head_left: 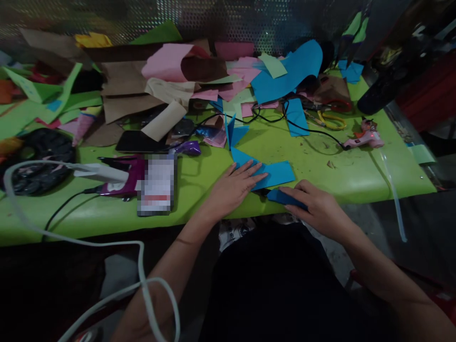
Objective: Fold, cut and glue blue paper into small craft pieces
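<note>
My left hand [237, 186] lies with its fingers out flat, pressing on a blue paper piece [280, 173] on the table. The paper's far end has folded flaps [234, 135] that stand up. Near the table's front edge my right hand [313, 204] is closed on a second, folded blue paper strip [281, 197], its thumb below and fingers on top. A small dark tip [262, 192] shows between the two blue papers; I cannot make out what it belongs to.
A pink glue gun [366, 138] with a clear stick lies at right, its black cord crossing the table [320, 164]. Yellow-handled scissors [331, 121] lie behind. A phone [156, 185] with blurred screen is at left. Paper sheets [171, 64] pile along the back; a white cable [89, 242] hangs left.
</note>
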A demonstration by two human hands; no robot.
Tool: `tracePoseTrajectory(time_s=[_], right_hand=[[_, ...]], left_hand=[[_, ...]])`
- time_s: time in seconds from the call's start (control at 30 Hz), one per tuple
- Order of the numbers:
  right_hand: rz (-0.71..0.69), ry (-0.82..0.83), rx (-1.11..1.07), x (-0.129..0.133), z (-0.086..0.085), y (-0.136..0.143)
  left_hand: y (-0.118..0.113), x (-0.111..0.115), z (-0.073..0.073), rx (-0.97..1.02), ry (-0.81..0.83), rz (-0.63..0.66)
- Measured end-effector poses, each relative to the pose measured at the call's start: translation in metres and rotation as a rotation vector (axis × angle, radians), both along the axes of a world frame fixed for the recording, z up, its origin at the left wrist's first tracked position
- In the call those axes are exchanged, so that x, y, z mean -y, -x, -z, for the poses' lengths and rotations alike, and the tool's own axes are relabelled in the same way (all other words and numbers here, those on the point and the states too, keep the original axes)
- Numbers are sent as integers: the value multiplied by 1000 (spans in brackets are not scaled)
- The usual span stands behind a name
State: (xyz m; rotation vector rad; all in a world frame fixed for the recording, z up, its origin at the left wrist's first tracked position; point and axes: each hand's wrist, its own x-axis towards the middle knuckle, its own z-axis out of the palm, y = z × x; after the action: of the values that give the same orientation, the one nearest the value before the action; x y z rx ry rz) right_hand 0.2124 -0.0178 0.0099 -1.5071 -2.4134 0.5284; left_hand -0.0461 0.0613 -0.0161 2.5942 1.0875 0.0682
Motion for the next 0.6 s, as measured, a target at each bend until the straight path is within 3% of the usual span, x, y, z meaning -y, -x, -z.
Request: tracePoseTrajectory(time_s=[0.37, 0.47, 0.6], right_hand=[[-126, -29, 51, -2, 6, 33], [-156, 29, -39, -5, -1, 20], [-69, 4, -144, -22, -22, -15]], left_hand=[[1, -4, -10, 51, 74, -1], [2, -11, -16, 135, 87, -27], [2, -22, -27, 150, -5, -51]])
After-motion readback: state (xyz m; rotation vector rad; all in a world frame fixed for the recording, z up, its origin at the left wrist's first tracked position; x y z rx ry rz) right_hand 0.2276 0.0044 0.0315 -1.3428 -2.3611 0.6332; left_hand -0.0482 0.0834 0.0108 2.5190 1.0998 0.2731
